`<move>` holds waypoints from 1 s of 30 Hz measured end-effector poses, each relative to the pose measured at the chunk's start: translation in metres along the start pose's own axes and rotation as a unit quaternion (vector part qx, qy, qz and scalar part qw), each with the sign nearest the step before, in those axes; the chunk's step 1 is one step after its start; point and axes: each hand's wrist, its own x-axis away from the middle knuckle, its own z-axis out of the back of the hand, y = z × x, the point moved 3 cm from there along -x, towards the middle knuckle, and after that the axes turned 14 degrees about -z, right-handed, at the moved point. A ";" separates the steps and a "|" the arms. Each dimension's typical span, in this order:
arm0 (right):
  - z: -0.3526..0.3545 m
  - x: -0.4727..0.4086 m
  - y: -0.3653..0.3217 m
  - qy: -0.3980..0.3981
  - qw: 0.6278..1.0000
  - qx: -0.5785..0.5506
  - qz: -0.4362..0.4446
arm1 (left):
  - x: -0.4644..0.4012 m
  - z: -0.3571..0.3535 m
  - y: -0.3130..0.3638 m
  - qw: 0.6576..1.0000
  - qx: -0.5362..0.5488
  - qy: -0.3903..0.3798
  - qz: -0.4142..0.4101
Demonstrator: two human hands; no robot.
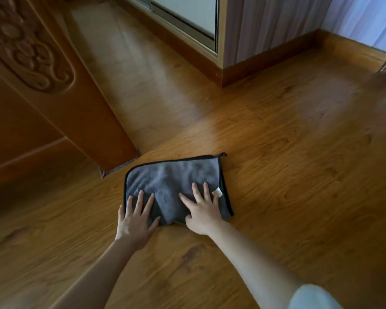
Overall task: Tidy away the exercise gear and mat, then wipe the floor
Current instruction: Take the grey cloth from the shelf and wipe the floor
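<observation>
- Pale sleeve (314,296) at the bottom right edge, nearest the camera; right forearm runs up from it toward the middle of the frame.
- Cloth (172,186): grey, dark piping along its edges, small loop at the far right corner. Lies flat on the floor (288,175) near frame centre, a few soft folds across it, near edge bunched between the two hands.
- White tag (217,192) shows at the cloth's right edge, just beside the right fingertips.
- Left hand (135,216): palm down on the cloth's near left corner, fingers straight and spread, pressing flat. Little finger lies off the cloth's left edge, over bare floor. Nothing gripped.
- Right hand (202,211): palm down on the cloth's near right part, fingers straight and fanned, thumb tucked at the near edge. Presses, does not pinch.
- Hands apart, a strip of folded cloth between them.
- Floor: wood-grain boards, glossy, with pale sheen patches toward the far right.
- Carved wood panel (31,63) fills the left side, its bottom corner meeting the floor just beyond the cloth's far left corner, not touching it as far as can be seen.
- Wardrobe (187,18) with a sliding door stands at the far top centre, well apart from the cloth.
- Curtain (276,25) hangs to the right of the wardrobe, down to a wooden skirting.
</observation>
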 end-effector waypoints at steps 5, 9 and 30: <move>-0.037 0.031 -0.058 0.024 0.993 0.028 0.109 | 0.072 -0.032 -0.049 0.996 0.070 0.034 0.052; -0.063 0.073 -0.059 0.031 0.980 0.013 0.197 | 0.122 -0.051 -0.050 0.996 0.041 0.082 -0.016; -0.025 0.110 0.170 0.137 0.989 0.039 -0.026 | -0.023 -0.003 0.161 0.983 0.002 0.024 -0.185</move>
